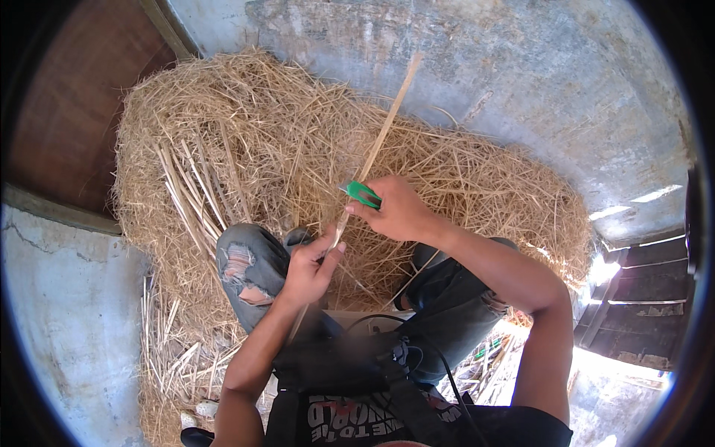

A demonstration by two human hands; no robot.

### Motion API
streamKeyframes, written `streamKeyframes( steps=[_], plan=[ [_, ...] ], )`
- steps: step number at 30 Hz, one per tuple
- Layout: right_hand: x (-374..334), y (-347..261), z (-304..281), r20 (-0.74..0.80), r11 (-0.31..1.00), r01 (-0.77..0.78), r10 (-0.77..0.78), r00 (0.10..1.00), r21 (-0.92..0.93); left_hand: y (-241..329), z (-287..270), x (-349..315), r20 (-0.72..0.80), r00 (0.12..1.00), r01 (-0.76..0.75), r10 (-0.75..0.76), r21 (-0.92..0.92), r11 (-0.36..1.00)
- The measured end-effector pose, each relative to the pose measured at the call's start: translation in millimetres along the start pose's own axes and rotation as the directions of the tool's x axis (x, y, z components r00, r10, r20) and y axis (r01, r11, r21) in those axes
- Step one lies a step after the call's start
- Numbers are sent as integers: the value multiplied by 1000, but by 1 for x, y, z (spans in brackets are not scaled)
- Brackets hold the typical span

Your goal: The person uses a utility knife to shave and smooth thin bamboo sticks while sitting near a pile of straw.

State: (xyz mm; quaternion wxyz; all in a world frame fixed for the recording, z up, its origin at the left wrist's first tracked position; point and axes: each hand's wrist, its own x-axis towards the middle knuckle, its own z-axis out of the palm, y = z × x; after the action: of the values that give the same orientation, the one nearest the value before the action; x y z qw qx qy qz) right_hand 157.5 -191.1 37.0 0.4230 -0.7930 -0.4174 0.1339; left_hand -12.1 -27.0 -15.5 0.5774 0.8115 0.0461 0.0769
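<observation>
Thick straw heap (477,167) as base; floor underneath can't be made out. Pale strips (192,195) laid roughly side by side on its left. Loose sticks (173,349) scattered lower left.

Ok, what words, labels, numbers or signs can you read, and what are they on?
Black shirt: pale printed lettering, partly covered; I won't copy its wording.
Green cutter: too small in view to make out any lettering.
Pale strip: no text visible.
Grey wall: none visible.
</observation>
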Motion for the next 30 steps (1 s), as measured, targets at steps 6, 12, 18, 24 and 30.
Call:
streamKeyframes(
  steps=[6,12,18,24,30],
  plan=[
    [-11,-8,7,328,997,-4,-23,944,79,0,-5,5,-86,992,106,-96,119,987],
    [-11,-17,14,273,997,-67,77,959,-44,-5,-11,5,-104,990,86,-90,-45,995],
    [-4,1,-1,5,952,-142,149,989,-270,3,-8,1,-50,990,127,-134,-120,985],
    [1,-4,-20,-72,859,-288,285,956,-423,3,-5,-4,57,991,129,-122,-138,982],
    [-2,-9,-22,-80,792,-314,321,944,-524,-7,-6,-7,70,996,71,-64,-115,991]
  ],
)
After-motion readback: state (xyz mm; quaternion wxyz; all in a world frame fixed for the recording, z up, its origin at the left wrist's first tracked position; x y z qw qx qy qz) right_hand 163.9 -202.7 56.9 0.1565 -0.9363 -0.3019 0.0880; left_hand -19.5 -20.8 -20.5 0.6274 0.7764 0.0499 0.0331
